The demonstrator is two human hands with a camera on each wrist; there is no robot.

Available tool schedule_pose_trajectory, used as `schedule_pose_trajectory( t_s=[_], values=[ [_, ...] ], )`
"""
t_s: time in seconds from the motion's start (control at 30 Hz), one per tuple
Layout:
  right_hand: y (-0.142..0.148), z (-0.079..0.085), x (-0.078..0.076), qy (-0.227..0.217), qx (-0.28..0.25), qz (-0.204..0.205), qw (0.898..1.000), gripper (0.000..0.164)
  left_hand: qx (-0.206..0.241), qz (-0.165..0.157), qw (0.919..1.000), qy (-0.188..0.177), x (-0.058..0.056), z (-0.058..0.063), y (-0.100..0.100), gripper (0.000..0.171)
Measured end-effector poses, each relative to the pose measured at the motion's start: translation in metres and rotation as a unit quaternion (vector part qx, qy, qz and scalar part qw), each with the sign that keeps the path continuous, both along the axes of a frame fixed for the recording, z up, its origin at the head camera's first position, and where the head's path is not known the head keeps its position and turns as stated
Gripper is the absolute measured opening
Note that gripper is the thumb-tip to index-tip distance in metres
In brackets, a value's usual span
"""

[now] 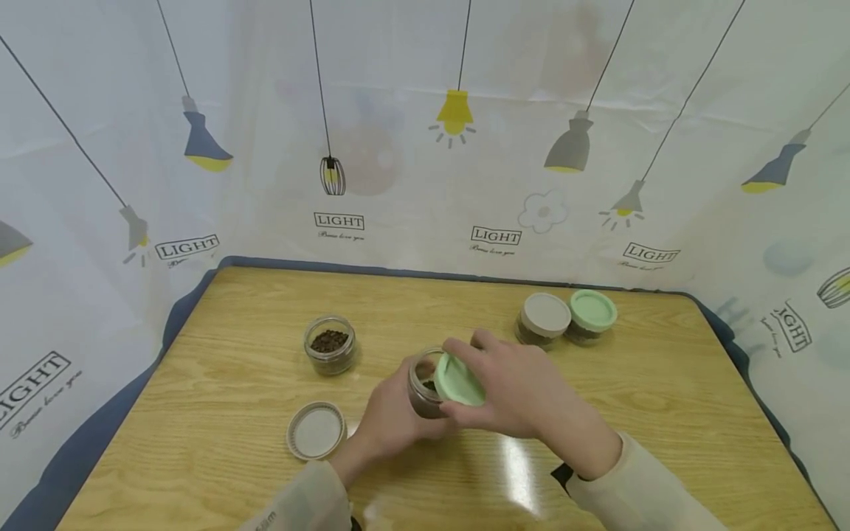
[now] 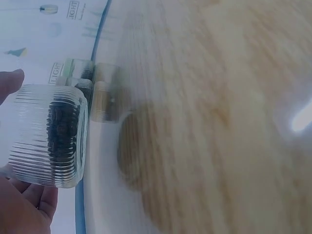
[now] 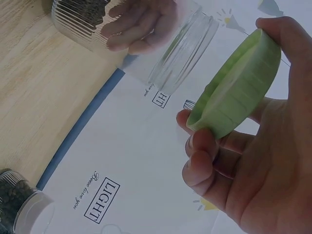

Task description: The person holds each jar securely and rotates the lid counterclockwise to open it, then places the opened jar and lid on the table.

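Observation:
My left hand (image 1: 388, 417) grips a ribbed clear glass jar (image 1: 421, 400) above the table, fingers round its side. Dark bits lie at the bottom of this jar, seen through the glass (image 2: 61, 129) in the left wrist view. Between the thumb and fingers of my right hand (image 1: 521, 383) is a light green round lid (image 1: 462, 385). It is tilted beside the jar's uncovered mouth; in the right wrist view a gap shows between the lid (image 3: 243, 90) and the glass rim (image 3: 187, 51).
An uncovered jar (image 1: 339, 361) of dark brown bits stands at the left. Nearer lies a whitish round lid (image 1: 317, 431), inner side up. At the back right stand a grey-white-lidded jar (image 1: 544, 316) and a green-lidded jar (image 1: 593, 310) side by side. A printed curtain (image 1: 412, 243) surrounds the wooden table (image 1: 232, 354).

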State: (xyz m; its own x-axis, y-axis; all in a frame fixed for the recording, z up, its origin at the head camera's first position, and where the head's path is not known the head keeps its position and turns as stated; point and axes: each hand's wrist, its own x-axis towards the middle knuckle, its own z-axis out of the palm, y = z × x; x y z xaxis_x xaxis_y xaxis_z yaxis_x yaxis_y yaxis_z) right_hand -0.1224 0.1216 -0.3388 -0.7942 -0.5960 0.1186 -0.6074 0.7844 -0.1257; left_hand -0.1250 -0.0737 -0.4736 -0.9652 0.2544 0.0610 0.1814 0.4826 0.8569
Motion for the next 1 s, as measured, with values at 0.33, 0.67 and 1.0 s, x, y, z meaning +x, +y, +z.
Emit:
schedule_pose_trajectory(
  t_s=[0.33,0.67,1.0],
  values=[
    [0.004,-0.005,0.002,-0.012,0.001,-0.013,1.0,0.067,-0.014,0.044,0.9989,-0.004,-0.009,0.006,-0.008,0.09],
    [0.005,-0.016,0.005,-0.001,0.031,-0.008,0.999,0.069,0.0,0.096,0.9954,0.005,-0.026,0.009,-0.02,0.086],
    [0.004,-0.031,0.009,-0.019,0.037,-0.003,0.999,0.067,-0.016,0.14,0.99,0.009,-0.039,0.009,-0.026,0.083]
  ],
)
